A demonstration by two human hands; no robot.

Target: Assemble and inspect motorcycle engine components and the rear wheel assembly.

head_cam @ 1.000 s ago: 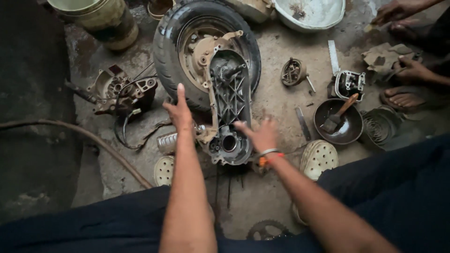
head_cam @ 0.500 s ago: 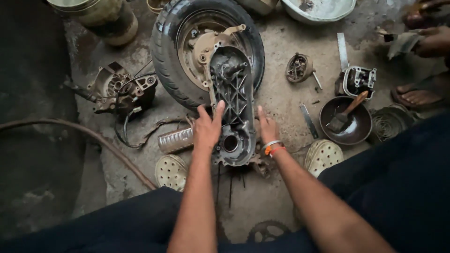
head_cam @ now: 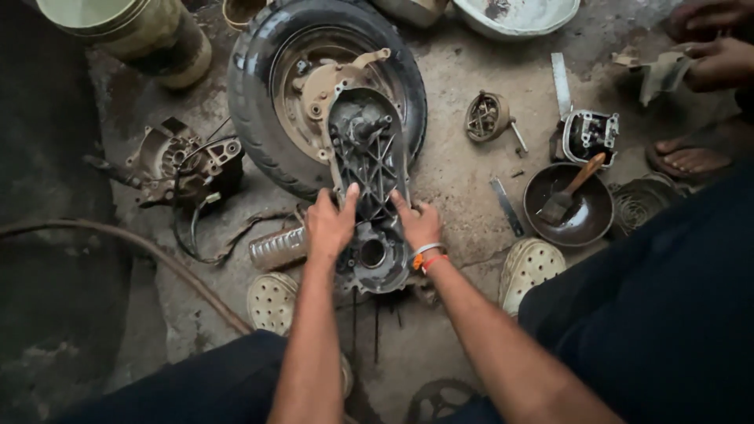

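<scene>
Both hands, left hand point(head_cam: 330, 226) & right hand point(head_cam: 418, 224), clamped on ribbed cast-metal engine casing point(head_cam: 369, 184) w/ grimy rubber tyre point(head_cam: 259, 86).

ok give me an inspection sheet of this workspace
surface: concrete floor, stained, oily streaks under the casing
job's things: ribbed engine casing lying against the wheel
clutter: engine part, cylinder head, bowl with brush, bucket, basin, small rotor, sprocket
grips: left hand and right hand both on the casing's sides
cables: wires from the engine part; hose across the floor
surroundings: another person's hands and sandalled foot, right
</scene>
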